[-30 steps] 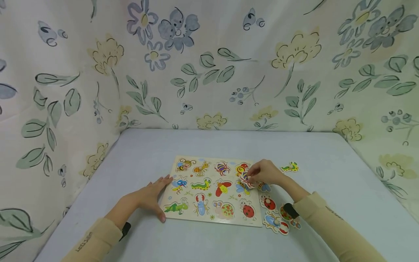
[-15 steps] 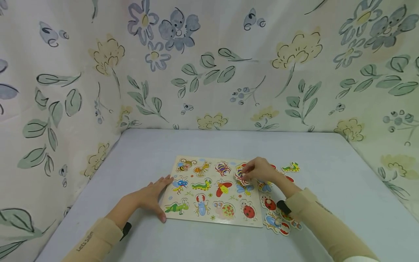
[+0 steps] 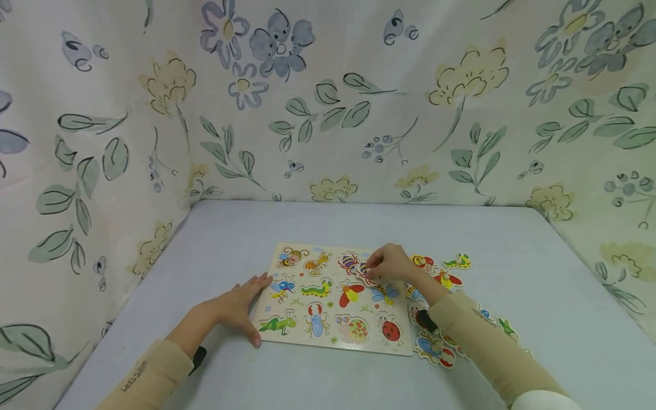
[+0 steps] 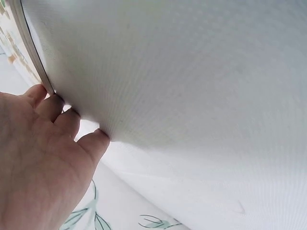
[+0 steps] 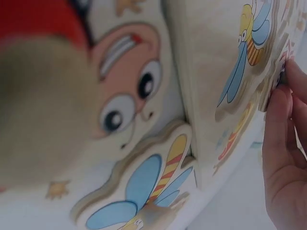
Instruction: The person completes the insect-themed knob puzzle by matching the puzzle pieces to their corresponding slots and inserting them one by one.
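Observation:
My right hand [image 3: 392,265] pinches a spider puzzle piece [image 3: 363,275] with thumb and fingers over the upper right part of a wooden insect puzzle board [image 3: 328,270]. The piece is tilted and overlaps the printed spider [image 3: 347,262] in the head view. In the right wrist view, the fingertips hold the piece [image 5: 271,91] close over the board, and much of it is hidden. My left hand [image 3: 233,307] lies at the board's left edge, fingers and thumb spread along it. The left wrist view shows the fingertips [image 4: 98,139] down at the white table beside the board's edge.
Loose puzzle pieces lie right of the board: a ladybug [image 3: 416,315], a stag beetle [image 3: 434,350], a caterpillar [image 3: 457,261] and a red-winged insect [image 3: 447,280]. Others are partly hidden under the right forearm. A floral curtain [image 3: 333,142] encloses the white table [image 3: 246,228].
My right hand has moved left across the board with the spider piece, from the right column to beside the printed spider. The left hand has stayed at the board's edge.

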The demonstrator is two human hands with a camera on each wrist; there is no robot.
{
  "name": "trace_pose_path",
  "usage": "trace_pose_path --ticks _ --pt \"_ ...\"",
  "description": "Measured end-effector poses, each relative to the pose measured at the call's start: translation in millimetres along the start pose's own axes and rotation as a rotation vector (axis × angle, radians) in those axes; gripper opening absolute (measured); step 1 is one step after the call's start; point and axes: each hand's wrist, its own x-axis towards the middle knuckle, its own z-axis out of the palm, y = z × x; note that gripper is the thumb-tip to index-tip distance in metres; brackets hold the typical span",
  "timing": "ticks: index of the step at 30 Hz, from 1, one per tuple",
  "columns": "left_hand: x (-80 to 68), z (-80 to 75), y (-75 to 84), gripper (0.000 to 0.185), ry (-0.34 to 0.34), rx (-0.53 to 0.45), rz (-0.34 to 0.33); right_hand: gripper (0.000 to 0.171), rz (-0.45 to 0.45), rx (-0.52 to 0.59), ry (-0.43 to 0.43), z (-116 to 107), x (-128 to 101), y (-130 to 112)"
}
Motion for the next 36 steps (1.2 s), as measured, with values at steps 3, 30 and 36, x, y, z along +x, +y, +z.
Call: trace_pose_path --ticks 3,30,36 --pt "0.1 0.1 -0.4 0.131 0.0 0.001 -0.006 0.008 0.009 0.002 0.005 3.6 3.6 -5.1" --pt "2.2 1.2 -4.7 0.132 0.001 0.006 0.006 0.011 0.111 -0.003 0.034 16.2 40.5 -25.7" --pt "2.8 1.2 -5.9 0.132 0.001 0.003 0.003 0.008 0.118 -0.007 0.026 17.8 43.6 -27.3"
